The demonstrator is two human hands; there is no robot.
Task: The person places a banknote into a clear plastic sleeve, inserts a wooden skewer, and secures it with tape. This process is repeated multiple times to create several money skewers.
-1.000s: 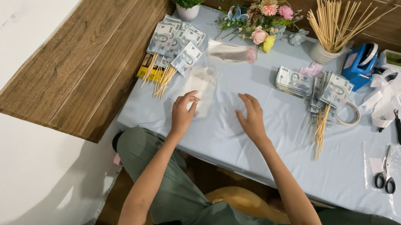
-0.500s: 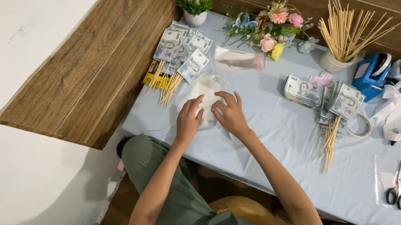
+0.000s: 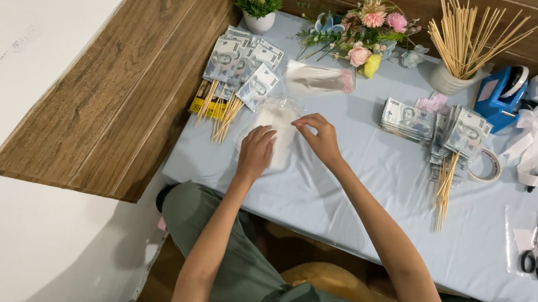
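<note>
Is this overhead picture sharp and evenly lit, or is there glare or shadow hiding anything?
Head view: soft, even light and mostly sharp. The clear plastic bags under the left hand and right hand look washed out against the pale blue tablecloth. Beneath the table it is dim, and the wood panels bend slightly toward the frame edges.

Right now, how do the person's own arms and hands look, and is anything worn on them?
Both arms are bare from above the elbow down; no sleeve shows on them. The left hand and the right hand wear no gloves, and I can see no ring, watch or bracelet. Below them, the lap is covered by grey-green clothing.
</note>
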